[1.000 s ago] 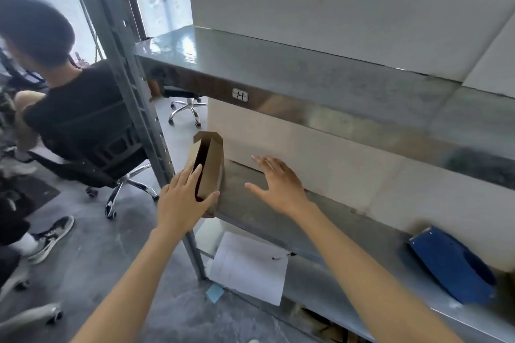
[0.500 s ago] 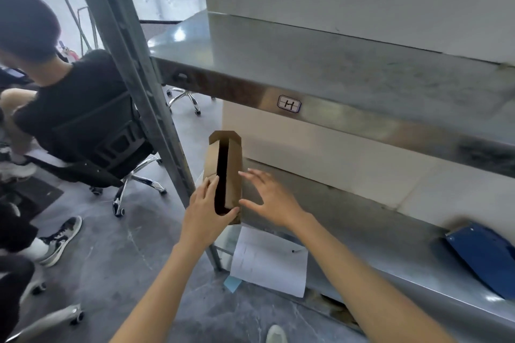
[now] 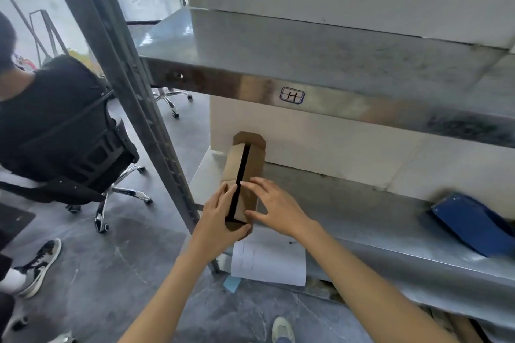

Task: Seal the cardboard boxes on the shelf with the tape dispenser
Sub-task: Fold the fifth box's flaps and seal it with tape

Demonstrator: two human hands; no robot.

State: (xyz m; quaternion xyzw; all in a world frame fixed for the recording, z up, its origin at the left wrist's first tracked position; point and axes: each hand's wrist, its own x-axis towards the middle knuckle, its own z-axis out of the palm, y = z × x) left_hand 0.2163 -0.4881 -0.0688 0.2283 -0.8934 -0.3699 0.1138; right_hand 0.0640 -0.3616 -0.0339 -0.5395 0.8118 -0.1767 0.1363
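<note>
Head view: left hand [image 3: 220,217] is gripping the near end of the narrow brown cardboard box [image 3: 255,167] at the grey steel shelf's [image 3: 362,220] left corner. Right hand [image 3: 278,209], fingers straight, is pressing its flap. Seam is gaping, untaped; sealing not yet begun. Blue dispenser-like object [image 3: 471,225] is lying well apart, untouched.

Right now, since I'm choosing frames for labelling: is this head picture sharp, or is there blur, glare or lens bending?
Head view: the cardboard box is fairly sharp; the blue object at the right edge is smeared; glare marks the upper shelf at left; the wide lens slants the shelf post.
</note>
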